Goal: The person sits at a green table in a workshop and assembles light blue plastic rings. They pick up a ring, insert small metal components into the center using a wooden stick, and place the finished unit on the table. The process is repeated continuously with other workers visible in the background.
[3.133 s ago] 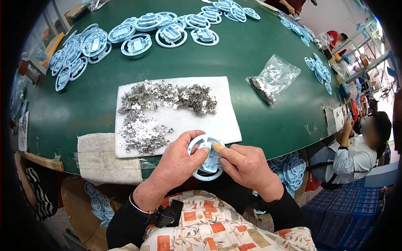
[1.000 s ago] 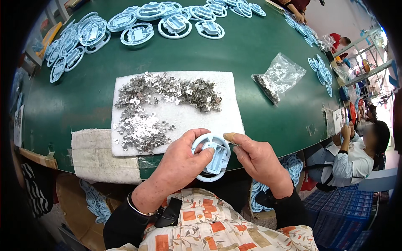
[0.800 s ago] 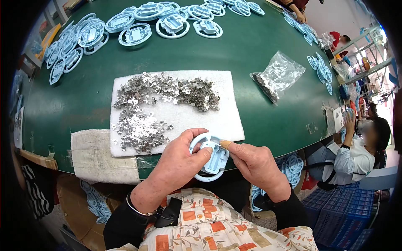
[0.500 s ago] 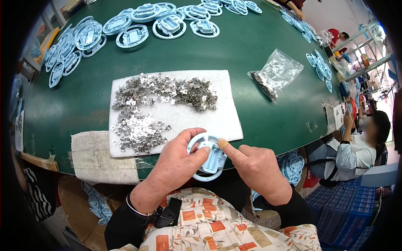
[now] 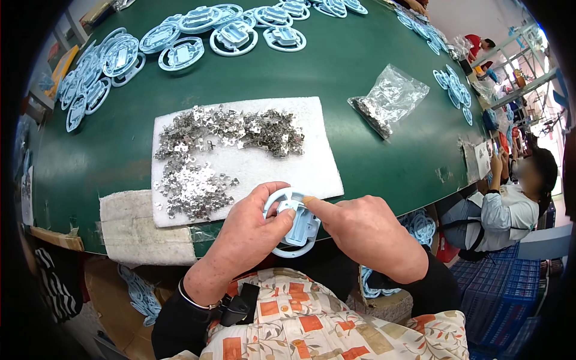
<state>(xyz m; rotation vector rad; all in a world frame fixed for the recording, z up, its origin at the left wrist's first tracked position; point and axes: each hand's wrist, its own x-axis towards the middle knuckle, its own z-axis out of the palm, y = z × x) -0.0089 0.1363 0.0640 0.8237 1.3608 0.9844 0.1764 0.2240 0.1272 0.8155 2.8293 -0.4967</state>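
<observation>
My left hand grips a light-blue plastic part at its left side, the thumb pressed over its upper middle. This part is an oval ring with a recessed housing inside, shaped like a toy steering wheel, held tilted just off the table's near edge. On the upper part of the housing rests a tan-covered fingertip of my right hand. Its other fingers are curled under, and anything in them is hidden. Just beyond my hands, small shiny metal clips lie heaped on a white foam sheet.
Many similar blue parts are spread along the green table's far side. A clear bag with metal pieces lies right of the foam. A whitish pad sits at the near left edge. A co-worker sits at right.
The fingertip of my right hand has slid slightly left and up on the blue part, and that wrist has swung right. My left hand keeps its grip. The whole view has shifted slightly.
</observation>
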